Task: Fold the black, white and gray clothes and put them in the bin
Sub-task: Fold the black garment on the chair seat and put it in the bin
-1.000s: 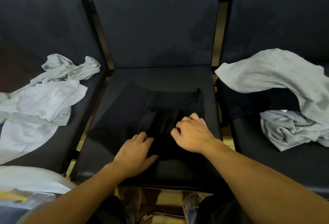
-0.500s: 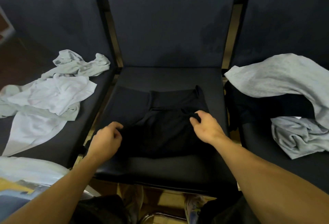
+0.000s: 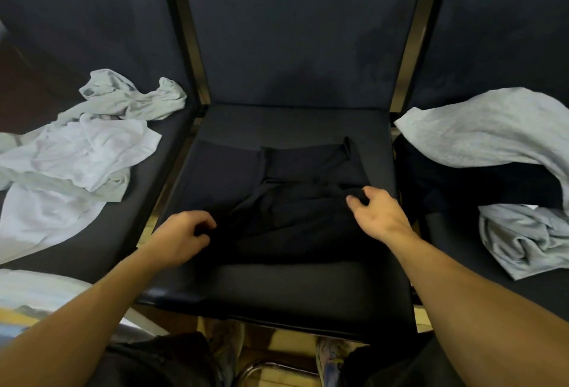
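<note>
Black garment point(image 3: 295, 202) lies on the middle chair seat point(image 3: 277, 291), partly folded, spread flat at the back-left, bunched and creased toward the front. Exact garment type hard to tell, too dark against the seat.

Left hand point(image 3: 181, 237) at the garment's front-left edge, fingers curled, pinching the black fabric between thumb and fingers. Right hand point(image 3: 377, 212) at the garment's right edge, thumb and fingertips closed on a small bunch of the black fabric. Both forearms reach in from the bottom of the view, one on each side of the seat.

Left chair seat: white shirt point(image 3: 77, 152) crumpled, lying partly over a light gray garment point(image 3: 132, 98) that sticks out behind it toward the backrest. More pale cloth point(image 3: 40, 220) trails toward the front of that seat; cannot tell if it's a separate piece.

Right chair seat: large gray garment point(image 3: 489, 131) draped over a dark piece of clothing point(image 3: 462, 183), touching it. Another gray crumpled garment point(image 3: 529, 239) sits in front, just beside the dark piece.

Bottom-left corner: a pale object point(image 3: 34, 291), blurred, cannot tell what it is. Shoes point(image 3: 326, 362) and floor visible under the middle seat's front edge.
</note>
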Demonstrator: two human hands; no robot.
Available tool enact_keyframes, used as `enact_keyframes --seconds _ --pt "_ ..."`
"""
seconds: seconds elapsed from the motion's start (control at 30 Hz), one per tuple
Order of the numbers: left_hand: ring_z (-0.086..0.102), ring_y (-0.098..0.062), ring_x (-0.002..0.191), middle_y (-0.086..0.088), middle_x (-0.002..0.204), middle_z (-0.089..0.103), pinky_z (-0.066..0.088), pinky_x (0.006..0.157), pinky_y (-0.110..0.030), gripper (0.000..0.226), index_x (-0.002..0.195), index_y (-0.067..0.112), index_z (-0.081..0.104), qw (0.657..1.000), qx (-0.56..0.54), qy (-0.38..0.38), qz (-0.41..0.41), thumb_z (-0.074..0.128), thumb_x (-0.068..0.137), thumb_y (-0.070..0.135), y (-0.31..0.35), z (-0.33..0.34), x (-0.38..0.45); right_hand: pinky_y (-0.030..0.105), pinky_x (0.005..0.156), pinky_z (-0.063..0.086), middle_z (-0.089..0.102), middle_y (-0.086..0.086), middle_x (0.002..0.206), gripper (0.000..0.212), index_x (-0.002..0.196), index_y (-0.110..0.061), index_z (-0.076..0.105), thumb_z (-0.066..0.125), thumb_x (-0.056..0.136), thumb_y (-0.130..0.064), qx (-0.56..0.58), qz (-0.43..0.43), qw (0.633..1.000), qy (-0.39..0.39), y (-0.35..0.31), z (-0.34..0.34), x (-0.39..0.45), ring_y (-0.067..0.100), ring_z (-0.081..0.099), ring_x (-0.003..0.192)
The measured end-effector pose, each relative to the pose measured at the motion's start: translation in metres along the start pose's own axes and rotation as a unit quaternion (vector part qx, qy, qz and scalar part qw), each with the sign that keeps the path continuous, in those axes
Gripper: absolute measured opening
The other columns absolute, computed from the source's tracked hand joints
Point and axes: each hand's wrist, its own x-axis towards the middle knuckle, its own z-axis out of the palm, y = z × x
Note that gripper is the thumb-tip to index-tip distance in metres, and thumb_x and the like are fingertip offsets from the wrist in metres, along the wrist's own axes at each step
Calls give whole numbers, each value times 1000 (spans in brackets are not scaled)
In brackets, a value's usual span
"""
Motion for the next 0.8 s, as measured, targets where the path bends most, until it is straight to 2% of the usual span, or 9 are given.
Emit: enact_keyframes --seconds 0.1,0.17,0.3,0.37,0.43,0.57,0.63,0.7,0.8 --pt "65 -21 81 -2 86 71 51 80 -37 26 87 25 69 990 -106 69 -69 69 85 -2 -6 -3 0 43 103 48 62 13 130 49 137 -18 56 42 104 -51 4 24 999 23 5 2 6 35 57 122" --pt "62 -24 73 -6 78 69 49 73 -35 26 83 22 68 964 -200 125 -127 62 90 -3 -4 -9 4 45 102 49 63 12 128 49 135 -17 57 40 104 -51 28 30 999 23 4 2 7 34 58 120" --pt "67 -29 94 -10 94 73 53 91 -41 29 92 13 73 919 -306 209 -136 51 92 -6 0 -41 34 39 104 46 68 8 121 34 118 -15 67 49 104 -40 141 -53 985 82 -15 -7 20 28 60 118" --pt "65 -25 97 -7 97 71 50 87 -33 30 93 17 71 914 -293 253 -126 51 92 -5 5 -63 55 35 100 47 69 0 108 23 103 -20 67 52 104 -37 197 -90 969 117 -32 -18 30 20 63 108" --pt "63 -25 105 -7 108 67 45 88 -27 22 110 9 68 916 -251 282 -136 55 96 0 4 -75 76 35 95 48 67 -3 102 18 101 -22 64 54 103 -37 216 -82 965 125 -43 -26 46 19 63 103" --pt "59 -34 122 -18 134 61 44 106 -41 61 140 4 49 949 -196 146 -198 78 89 19 -17 -61 99 38 100 46 62 4 116 48 130 -17 53 68 93 -43 110 8 990 85 -34 -17 73 30 60 117" --pt "57 -39 125 -22 137 59 45 106 -46 62 142 5 49 959 -143 118 -216 77 89 22 -27 -50 103 38 95 47 61 2 110 47 129 -20 51 69 92 -42 78 19 991 107 -27 -10 76 32 61 115" --pt "57 -41 125 -24 134 61 45 105 -47 52 139 6 54 958 -111 153 -215 73 93 20 -34 -44 108 35 88 43 63 4 115 41 130 -22 50 65 95 -39 51 4 989 138 -28 -5 78 33 61 115" --pt "58 -42 122 -24 128 64 44 104 -46 39 131 4 60 948 -131 200 -209 68 95 15 -36 -42 114 36 94 43 64 6 125 34 132 -24 51 59 99 -32 58 -3 983 175 -27 -5 78 33 60 117"
